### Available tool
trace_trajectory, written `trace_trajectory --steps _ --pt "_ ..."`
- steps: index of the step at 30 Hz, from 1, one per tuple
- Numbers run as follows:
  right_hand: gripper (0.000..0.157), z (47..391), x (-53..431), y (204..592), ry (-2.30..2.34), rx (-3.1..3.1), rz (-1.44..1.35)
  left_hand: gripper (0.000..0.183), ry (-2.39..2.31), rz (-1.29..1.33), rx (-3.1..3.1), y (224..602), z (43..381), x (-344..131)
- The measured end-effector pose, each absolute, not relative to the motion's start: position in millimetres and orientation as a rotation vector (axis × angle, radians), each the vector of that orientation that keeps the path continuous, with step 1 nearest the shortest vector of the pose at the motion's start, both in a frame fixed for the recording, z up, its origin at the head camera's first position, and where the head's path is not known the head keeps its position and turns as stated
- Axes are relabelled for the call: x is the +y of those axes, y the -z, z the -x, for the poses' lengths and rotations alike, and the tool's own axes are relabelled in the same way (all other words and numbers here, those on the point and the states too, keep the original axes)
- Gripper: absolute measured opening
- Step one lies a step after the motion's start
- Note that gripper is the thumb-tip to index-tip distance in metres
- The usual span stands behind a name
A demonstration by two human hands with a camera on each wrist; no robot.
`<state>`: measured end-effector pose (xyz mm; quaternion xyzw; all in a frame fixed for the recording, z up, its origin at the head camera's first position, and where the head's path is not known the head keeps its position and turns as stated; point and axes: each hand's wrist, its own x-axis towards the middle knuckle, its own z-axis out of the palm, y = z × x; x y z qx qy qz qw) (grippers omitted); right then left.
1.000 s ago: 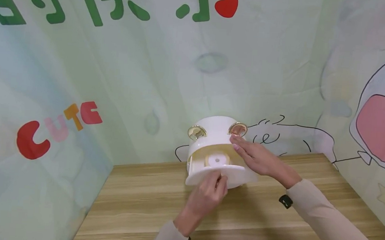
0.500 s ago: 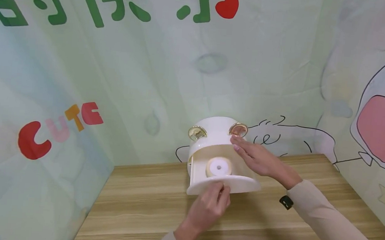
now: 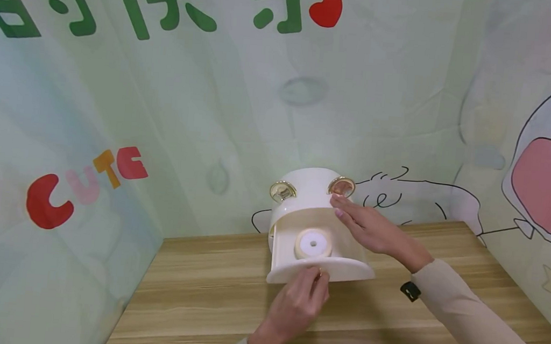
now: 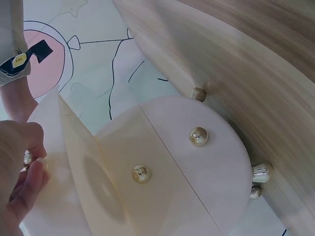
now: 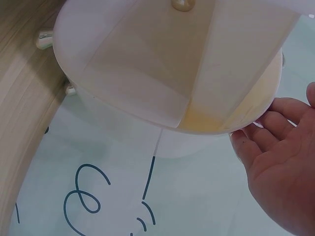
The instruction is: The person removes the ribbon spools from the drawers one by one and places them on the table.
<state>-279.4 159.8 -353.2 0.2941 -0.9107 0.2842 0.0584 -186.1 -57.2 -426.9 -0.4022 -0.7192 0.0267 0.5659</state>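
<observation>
A white rounded cabinet [image 3: 310, 188] with two gold-rimmed ears stands on the table against the wall. Its upper drawer [image 3: 284, 243] is pulled out toward me. Inside lies a round white disc [image 3: 313, 244] with a cream rim and a small centre hole. My left hand [image 3: 291, 308] pinches the gold knob [image 4: 27, 158] on that drawer's front. My right hand [image 3: 373, 225] rests straight-fingered against the cabinet's right side, just below the right ear [image 3: 341, 187]. In the left wrist view, lower front panels carry gold knobs [image 4: 198, 136]; these are hidden in the head view.
The wooden table [image 3: 198, 290] extends to the front and both sides of the cabinet. Printed cloth walls [image 3: 221, 124] enclose it at the back, left and right. Small gold feet [image 4: 262, 172] hold the cabinet above the tabletop.
My left hand has drawn the drawer farther out toward me, so the round disc shows fully. The right hand has stayed against the cabinet's side.
</observation>
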Motion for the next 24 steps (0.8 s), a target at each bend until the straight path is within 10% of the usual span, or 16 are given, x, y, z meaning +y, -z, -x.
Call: trace_trajectory --steps 24 --pt "0.057 279.3 159.2 354.1 -0.848 -2.788 -0.862 0.020 -0.044 0.992 -1.727 406.6 171.3 -57.3"
